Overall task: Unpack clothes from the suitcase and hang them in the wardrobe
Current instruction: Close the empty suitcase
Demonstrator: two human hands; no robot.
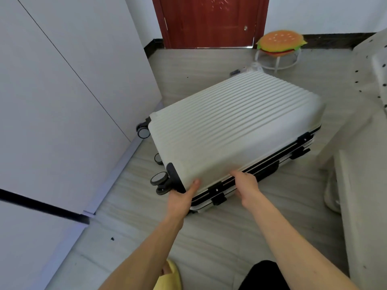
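On the floor (209,237) beside the wardrobe (62,91) lies the one suitcase (230,122), closed, with no clothes out yet, so opening it is the step in hand. The left hand (182,197) grips its near corner, thumb on top, and the right hand (247,185) curls its fingers (237,174) at the seam. Next, I judge, both latches (218,192) need freeing; two latches and three wheels (159,178) show.

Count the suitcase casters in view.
3 casters, all on the suitcase's left end: one at the far corner beside the wardrobe, one mid-edge, mostly tucked under the shell, one at the near corner by the left hand. A fourth may be hidden.
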